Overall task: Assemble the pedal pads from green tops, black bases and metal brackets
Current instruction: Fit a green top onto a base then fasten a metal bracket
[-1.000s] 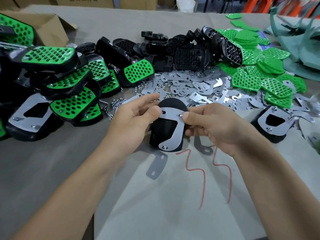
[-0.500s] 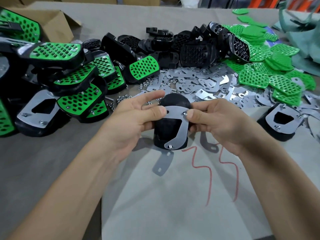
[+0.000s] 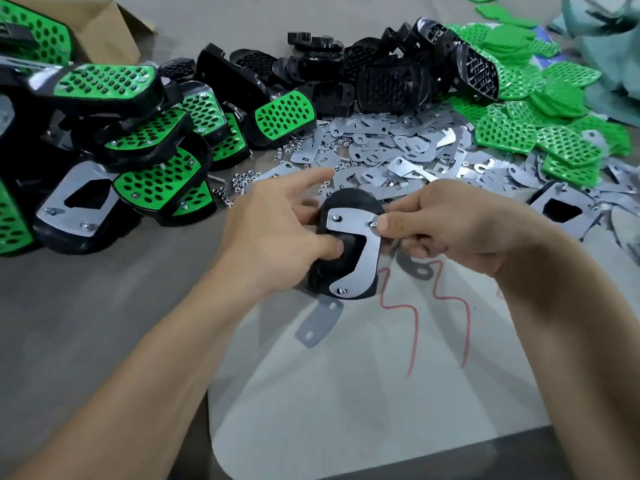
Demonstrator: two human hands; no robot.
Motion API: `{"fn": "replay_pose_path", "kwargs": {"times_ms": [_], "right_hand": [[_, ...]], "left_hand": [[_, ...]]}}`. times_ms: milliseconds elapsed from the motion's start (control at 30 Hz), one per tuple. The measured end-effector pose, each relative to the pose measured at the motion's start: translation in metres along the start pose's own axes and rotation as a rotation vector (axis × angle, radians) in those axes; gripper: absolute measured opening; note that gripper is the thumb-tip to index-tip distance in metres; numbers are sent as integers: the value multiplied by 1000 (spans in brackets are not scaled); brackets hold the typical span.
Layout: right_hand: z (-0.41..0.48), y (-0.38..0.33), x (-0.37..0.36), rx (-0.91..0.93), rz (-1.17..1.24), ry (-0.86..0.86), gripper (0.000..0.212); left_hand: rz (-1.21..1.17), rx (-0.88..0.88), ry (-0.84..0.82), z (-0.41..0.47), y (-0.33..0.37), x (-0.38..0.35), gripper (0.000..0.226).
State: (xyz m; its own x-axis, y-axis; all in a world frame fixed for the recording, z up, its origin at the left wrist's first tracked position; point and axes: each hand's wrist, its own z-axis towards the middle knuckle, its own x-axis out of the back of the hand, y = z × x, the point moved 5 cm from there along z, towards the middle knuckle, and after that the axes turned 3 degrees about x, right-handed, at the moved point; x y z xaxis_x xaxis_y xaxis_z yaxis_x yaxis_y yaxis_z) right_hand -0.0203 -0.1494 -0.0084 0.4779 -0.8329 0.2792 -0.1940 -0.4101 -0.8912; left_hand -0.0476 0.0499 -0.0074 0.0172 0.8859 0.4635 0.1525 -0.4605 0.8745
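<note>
Fingers, left hand: index raised, thumb pressed into base, gripping it steady above tabletop. Bracket: seated on base. Right hand: pinches bracket's upper-right corner, likely fastening its screw.

Assembly workshop: worktable heaped with pedal pads, metal brackets, cardboard box.
</note>
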Motion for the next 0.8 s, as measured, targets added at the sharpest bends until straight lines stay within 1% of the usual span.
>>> {"fn": "replay_pose_path", "kwargs": {"times_ms": [67,100,200,233,333,400,467,567,600,700,800], "right_hand": [[-2,-2,-1,-48,-12,-125,21],[-1,-1,-1,-76,-12,-162,22],[3,-1,3,-144,-32,-191,20],[4,-2,5,-154,-72,-200,22],[6,-7,14,-144,-308,-210,32],[4,-9,18,-155,-389,-165,29],[4,-6,22,-151,-425,-71,31],[2,1,24,-146,-498,33,38],[1,2,25,-152,-509,52,40],[-4,2,23,-158,-511,107,42],[-14,1,19,-145,-540,213,47]], "left_hand": [[159,-71,51,-2,10,1,88],[204,-90,48,-2,14,0,87],[207,-78,-64,0,14,-8,74],[195,-73,-97,1,11,-10,72],[184,-81,-135,2,6,-12,71],[192,-95,-134,5,5,-13,69],[232,-120,-106,6,6,-11,66],[482,-224,7,2,13,-8,57],[510,-240,28,0,14,-7,55],[524,-283,24,-3,15,-8,52],[589,-302,41,-5,11,-9,46]]}}
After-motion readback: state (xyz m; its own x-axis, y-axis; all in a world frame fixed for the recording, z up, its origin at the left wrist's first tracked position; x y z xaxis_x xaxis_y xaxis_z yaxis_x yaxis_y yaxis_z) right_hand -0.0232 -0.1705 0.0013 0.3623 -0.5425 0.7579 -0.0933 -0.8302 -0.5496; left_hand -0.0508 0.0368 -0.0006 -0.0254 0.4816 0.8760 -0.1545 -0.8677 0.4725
